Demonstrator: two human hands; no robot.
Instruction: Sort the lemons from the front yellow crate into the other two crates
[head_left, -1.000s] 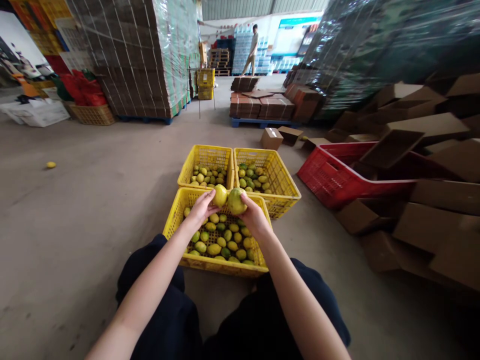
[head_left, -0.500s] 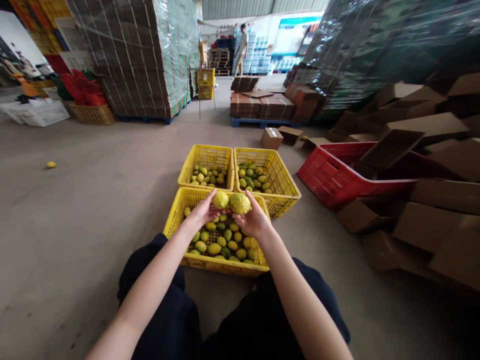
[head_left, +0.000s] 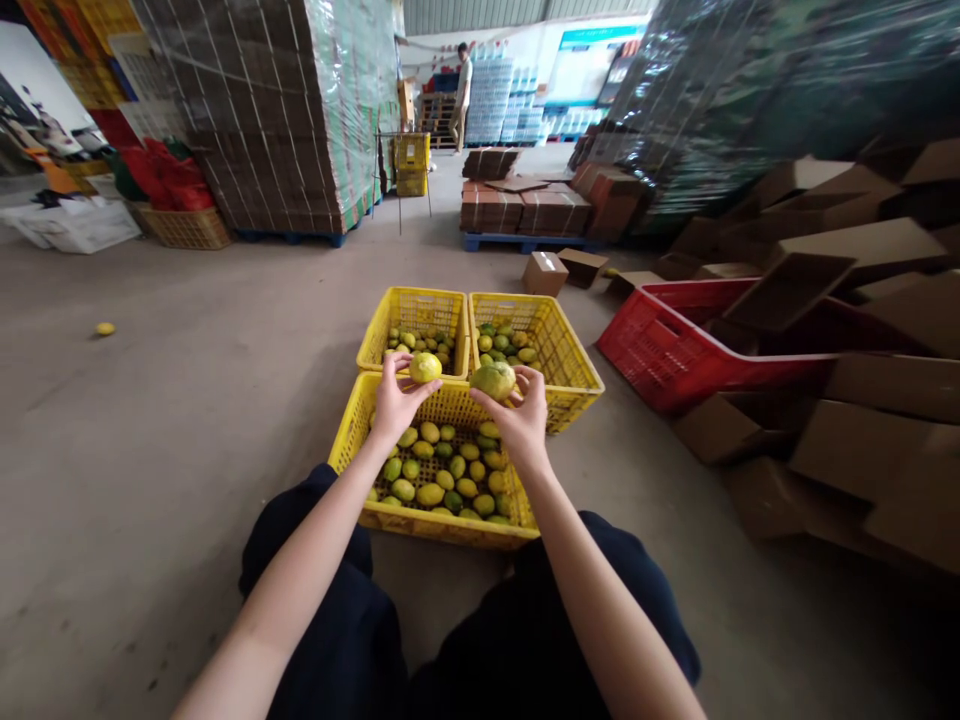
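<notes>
My left hand (head_left: 397, 398) grips a yellow lemon (head_left: 426, 368) between thumb and fingers, near the front rim of the back left yellow crate (head_left: 373, 340). My right hand (head_left: 523, 412) is closed around a greener, rougher-looking lemon (head_left: 493, 381) in front of the back right yellow crate (head_left: 574, 365). Both fruits are held above the far edge of the front yellow crate (head_left: 442, 530). Several green and yellow lemons (head_left: 430, 494) lie spread over that crate's floor. More lemons sit in the back left crate and the back right crate, partly hidden by my hands.
A red crate (head_left: 660, 350) with cardboard stands at the right, among a heap of open boxes (head_left: 870, 460). One lemon (head_left: 106, 328) lies on the floor at left. Flattened cartons sit on a blue pallet (head_left: 525, 242) ahead. A person (head_left: 462, 98) walks in the background.
My hands have moved apart and forward, each carrying its lemon: left toward the back left crate, right toward the back right crate. The person in the background has moved left.
</notes>
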